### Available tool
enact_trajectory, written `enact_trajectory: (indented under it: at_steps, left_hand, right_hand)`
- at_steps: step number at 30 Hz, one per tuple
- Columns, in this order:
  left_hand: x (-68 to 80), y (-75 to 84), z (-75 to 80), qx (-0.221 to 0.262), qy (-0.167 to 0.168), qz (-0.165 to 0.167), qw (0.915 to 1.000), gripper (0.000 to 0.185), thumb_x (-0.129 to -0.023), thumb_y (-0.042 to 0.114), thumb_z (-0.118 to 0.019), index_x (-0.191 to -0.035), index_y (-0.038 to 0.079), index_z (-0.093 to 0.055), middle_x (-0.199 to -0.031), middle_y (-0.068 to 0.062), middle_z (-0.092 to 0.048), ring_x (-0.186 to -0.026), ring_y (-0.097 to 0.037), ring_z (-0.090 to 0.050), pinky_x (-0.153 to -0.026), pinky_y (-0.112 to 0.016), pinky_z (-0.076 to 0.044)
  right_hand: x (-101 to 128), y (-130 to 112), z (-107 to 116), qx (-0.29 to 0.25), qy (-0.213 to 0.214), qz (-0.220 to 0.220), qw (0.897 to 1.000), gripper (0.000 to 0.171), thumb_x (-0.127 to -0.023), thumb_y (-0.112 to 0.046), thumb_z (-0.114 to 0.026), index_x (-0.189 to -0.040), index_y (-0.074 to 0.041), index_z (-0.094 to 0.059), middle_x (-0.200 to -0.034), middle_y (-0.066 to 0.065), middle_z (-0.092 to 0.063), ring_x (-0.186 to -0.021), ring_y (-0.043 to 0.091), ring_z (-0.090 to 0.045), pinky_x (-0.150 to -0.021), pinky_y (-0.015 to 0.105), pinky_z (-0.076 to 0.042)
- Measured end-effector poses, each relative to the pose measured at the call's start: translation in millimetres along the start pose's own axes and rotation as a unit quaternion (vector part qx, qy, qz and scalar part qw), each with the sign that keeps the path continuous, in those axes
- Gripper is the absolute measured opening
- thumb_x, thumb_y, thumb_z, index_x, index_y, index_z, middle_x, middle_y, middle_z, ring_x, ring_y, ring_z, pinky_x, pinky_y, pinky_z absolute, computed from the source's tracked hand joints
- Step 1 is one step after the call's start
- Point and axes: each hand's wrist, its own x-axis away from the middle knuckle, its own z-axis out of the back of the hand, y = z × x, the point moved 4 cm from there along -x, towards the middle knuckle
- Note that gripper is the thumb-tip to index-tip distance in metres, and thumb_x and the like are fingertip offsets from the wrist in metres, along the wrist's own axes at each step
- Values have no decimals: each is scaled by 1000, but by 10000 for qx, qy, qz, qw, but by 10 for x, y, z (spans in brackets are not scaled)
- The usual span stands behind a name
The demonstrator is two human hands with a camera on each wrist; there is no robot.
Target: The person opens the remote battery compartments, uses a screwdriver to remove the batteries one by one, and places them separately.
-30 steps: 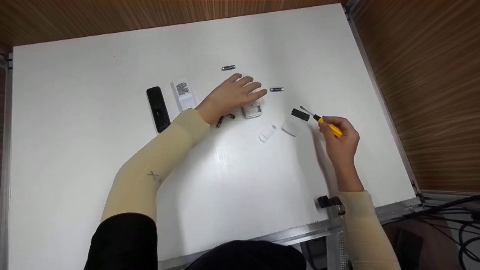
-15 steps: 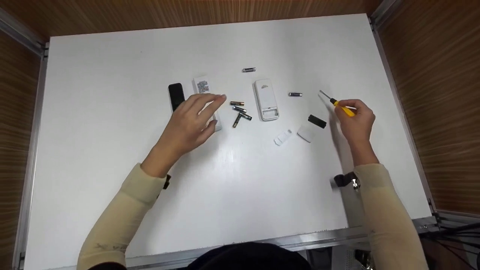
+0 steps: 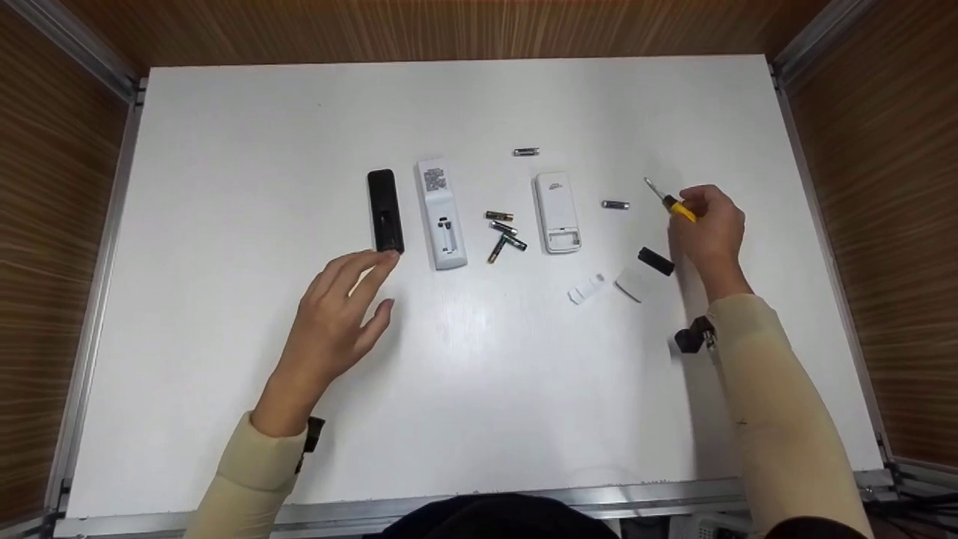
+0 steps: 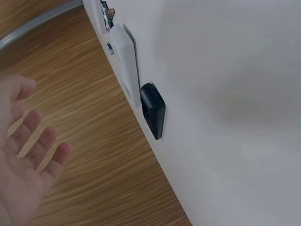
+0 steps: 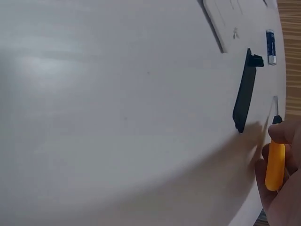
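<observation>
My right hand (image 3: 711, 232) grips a yellow-handled screwdriver (image 3: 681, 209), its metal tip pointing away to the upper left. The fingers of my left hand (image 3: 325, 322) are extended and hold nothing, near the lower end of a black remote control (image 3: 384, 206). In the left wrist view the hand is apart from the black remote (image 4: 154, 110). A long white remote control (image 3: 439, 202) shows its battery slot, right of the black one. Further right lies a shorter white remote control (image 3: 555, 202) with its compartment uncovered.
Several loose batteries (image 3: 499, 216) lie between the white remotes. One battery (image 3: 526, 152) is farther back, another battery (image 3: 615, 204) to the right. A black battery cover (image 3: 656, 261) and a white cover (image 3: 587, 289) lie near the right hand. Wood-grain panels (image 3: 449, 30) border the table.
My left hand has moved back and left from over the shorter white remote to the black remote's near end. My right hand still holds the screwdriver. The head view has shifted.
</observation>
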Motion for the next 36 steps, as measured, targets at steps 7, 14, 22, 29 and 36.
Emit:
enact_trajectory:
  at_steps: [7, 14, 22, 29, 36]
  left_hand:
    - [111, 28, 18, -111, -8, 55, 9999, 58, -86, 7, -70, -142, 11, -55, -132, -10, -61, -123, -29, -55, -99, -41, -47]
    - [134, 19, 18, -164, -15, 31, 9999, 57, -86, 7, -71, -141, 11, -56, -131, -10, -61, -123, -29, -55, -101, -41, -46]
    - [151, 17, -51, -220, -153, 3, 9996, 57, -88, 10, -69, -142, 13, -55, -131, -6, -61, -124, -27, -56, -97, -42, -49]
    - [88, 12, -18, -297, -265, -83, 9992, 58, -88, 13, -70, -144, 13, -54, -131, -7, -60, -125, -29, -54, -97, -43, -49]
    - [-97, 8, 87, -508, -722, -249, 9958, 74, -86, 41, -76, -148, 13, -48, -147, -12, -49, -139, -37, -42, -110, -53, -38]
  right_hand:
    - [-44, 127, 38, 140, 161, -55, 9998, 37, -95, -17, -58, -132, -10, -59, -123, 11, -62, -114, 25, -58, -98, 38, -48]
    - [-58, 164, 7, 93, 15, -158, 9998, 38, -95, -21, -58, -131, -10, -58, -123, 12, -60, -112, 24, -56, -97, 38, -48]
    - [-77, 125, -42, 66, 25, -48, 10000, 40, -95, -27, -58, -131, -10, -59, -125, 13, -59, -113, 27, -56, -97, 42, -48]
    - [-45, 124, -42, 45, 56, 141, 9999, 40, -96, -28, -59, -131, -7, -59, -129, 15, -57, -120, 28, -54, -99, 43, -48]
    - [236, -77, 67, 107, 462, 1159, 9921, 35, -96, -27, -62, -123, -5, -64, -128, 15, -58, -121, 31, -52, -101, 48, -44]
